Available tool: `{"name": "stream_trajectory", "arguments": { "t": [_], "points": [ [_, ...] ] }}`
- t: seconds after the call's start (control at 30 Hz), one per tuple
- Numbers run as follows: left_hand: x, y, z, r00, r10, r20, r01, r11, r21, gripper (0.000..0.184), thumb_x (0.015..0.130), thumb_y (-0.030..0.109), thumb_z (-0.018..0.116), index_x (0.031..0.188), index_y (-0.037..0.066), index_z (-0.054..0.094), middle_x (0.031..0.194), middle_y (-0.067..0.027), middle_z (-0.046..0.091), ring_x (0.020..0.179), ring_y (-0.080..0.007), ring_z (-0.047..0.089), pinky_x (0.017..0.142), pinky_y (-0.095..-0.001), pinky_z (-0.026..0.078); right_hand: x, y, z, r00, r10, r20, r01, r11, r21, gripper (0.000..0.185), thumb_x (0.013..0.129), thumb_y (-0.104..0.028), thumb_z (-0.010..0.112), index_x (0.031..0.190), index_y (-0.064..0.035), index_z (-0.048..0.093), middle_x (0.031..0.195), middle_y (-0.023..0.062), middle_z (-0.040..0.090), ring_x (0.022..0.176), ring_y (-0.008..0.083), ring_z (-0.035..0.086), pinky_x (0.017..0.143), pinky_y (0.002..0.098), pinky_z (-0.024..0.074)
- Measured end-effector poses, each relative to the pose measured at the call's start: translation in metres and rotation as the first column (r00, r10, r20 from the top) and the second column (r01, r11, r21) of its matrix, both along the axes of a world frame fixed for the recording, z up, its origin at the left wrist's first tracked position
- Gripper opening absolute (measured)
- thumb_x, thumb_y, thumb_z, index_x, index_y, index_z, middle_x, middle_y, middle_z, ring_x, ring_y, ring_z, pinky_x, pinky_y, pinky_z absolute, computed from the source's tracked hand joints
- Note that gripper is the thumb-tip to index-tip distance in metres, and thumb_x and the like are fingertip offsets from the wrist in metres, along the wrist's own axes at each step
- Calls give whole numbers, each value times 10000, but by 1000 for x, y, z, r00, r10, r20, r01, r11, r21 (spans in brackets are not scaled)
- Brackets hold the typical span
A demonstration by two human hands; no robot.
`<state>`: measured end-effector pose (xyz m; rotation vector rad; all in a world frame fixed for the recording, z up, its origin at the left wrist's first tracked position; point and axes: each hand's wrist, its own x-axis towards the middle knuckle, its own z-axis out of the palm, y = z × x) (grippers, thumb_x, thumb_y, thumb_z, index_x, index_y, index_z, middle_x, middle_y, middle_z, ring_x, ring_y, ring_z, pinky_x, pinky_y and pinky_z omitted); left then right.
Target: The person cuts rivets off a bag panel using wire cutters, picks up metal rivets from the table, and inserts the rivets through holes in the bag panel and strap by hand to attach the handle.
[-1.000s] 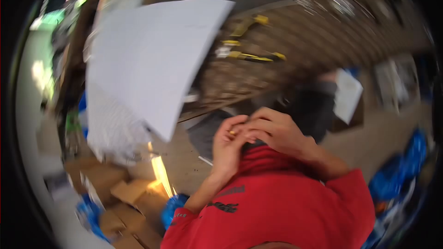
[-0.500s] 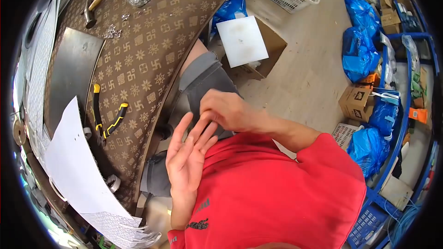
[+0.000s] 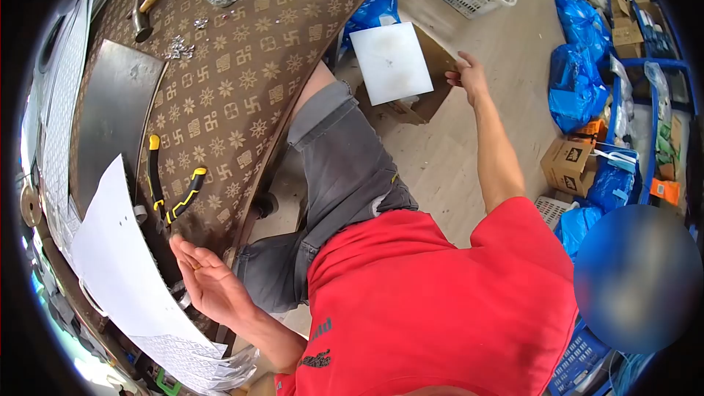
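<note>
Straight-edged brown cardboard box (image 3: 440, 66) adjoins the right hand (image 3: 467, 77), grip unclear, smooth pale floor (image 3: 532, 103) stretching beyond; left hand (image 3: 216, 287), uncurled, nearly meets black-and-yellow pliers (image 3: 153, 165).

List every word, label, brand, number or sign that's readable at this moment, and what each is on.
No word or number reads with certainty.
Shirt: dark chest letters, too skewed to read, beside a dark emblem; the sleeve letters are too small.
Tablecloth: repeated hooked crosses and flower signs; its block motifs are unclear.
Carton: black print, too small to read.
</note>
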<state>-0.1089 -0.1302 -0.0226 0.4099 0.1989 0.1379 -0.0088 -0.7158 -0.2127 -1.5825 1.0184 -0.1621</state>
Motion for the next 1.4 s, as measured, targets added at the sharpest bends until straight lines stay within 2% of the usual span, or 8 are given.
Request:
{"name": "stream_trajectory", "arguments": {
  "t": [0.2, 0.4, 0.5, 0.57, 0.63, 0.83, 0.93, 1.4],
  "points": [
    [-9, -4, -1, 968, 243, -62, -242, 970, 28, 382, 1092, 107, 449, 1431, -70, 467, 1433, -233, 562, 1307, -305, 583, 1108, -455, 499, 15, 16, 16, 978, 141, 153, -129, 988, -85, 369, 1051, -222, 575, 1355, -14, 594, 1111, 133, 729, 933, 216, 724, 802, 323, 585],
    [1, 0, -4, 921, 385, -58, -381, 922, 66, 333, 1058, 342, 576, 1255, 75, 600, 1073, -102, 685, 978, -189, 675, 879, -339, 580, 49, 182, 168, 707, 465, 533, -349, 885, -308, 256, 1047, -127, 588, 1250, 13, 659, 1071, 71, 707, 948, 124, 654, 847, 284, 550],
    [12, 5, -5, 922, 381, 65, -382, 924, 13, 337, 1062, 384, 560, 1219, 91, 610, 1046, -61, 688, 945, -177, 667, 830, -337, 563, 67, 277, 217, 435, 698, 569, -575, 701, -422, 240, 1011, -92, 632, 1228, 4, 662, 1061, 86, 699, 966, 159, 658, 882, 294, 535],
    [8, 9, 0, 915, 382, 128, -383, 924, -19, 347, 1063, 406, 552, 1202, 94, 611, 1039, -42, 687, 935, -171, 663, 821, -341, 549, 70, 325, 249, -14, 968, 250, -616, 189, -765, 289, 941, -76, 699, 1220, -10, 661, 1103, 123, 692, 1030, 245, 662, 939, 346, 526],
    [4, 11, 0, 872, 483, 76, -484, 875, -2, 331, 1066, 386, 555, 1206, 92, 611, 1054, -49, 681, 966, -176, 646, 845, -351, 528, 78, 375, 257, -277, 952, 130, -493, -24, -869, 422, 856, -126, 778, 1248, -36, 650, 1269, 175, 629, 1200, 334, 589, 1045, 418, 463],
    [-18, 34, 22, 545, 838, 28, -826, 530, 192, 311, 1071, 307, 551, 1276, 76, 583, 1167, -82, 644, 1084, -200, 606, 917, -362, 495, 88, 452, 221, -346, 921, -180, -316, -296, -902, 666, 816, -370, 814, 1368, -78, 583, 1486, 185, 470, 1418, 363, 391, 1192, 532, 257],
    [-31, 51, 21, 332, 890, 314, -943, 323, 83, 356, 1039, 186, 591, 1362, 48, 530, 1289, -96, 591, 1188, -215, 570, 973, -369, 484, 89, 454, 217, -326, 914, -241, -310, -344, -886, 732, 811, -443, 805, 1401, -86, 561, 1501, 187, 453, 1443, 367, 362, 1211, 560, 207],
    [13, 78, 20, 570, 821, -29, -731, 523, 438, 557, 909, -42, 708, 1414, 25, 482, 1319, -79, 582, 1171, -202, 596, 1013, -365, 503, 72, 437, 221, -216, 929, -300, -386, -363, -848, 794, 817, -497, 786, 1439, -79, 525, 1506, 204, 443, 1446, 378, 358, 1205, 590, 213]
  ]
}}
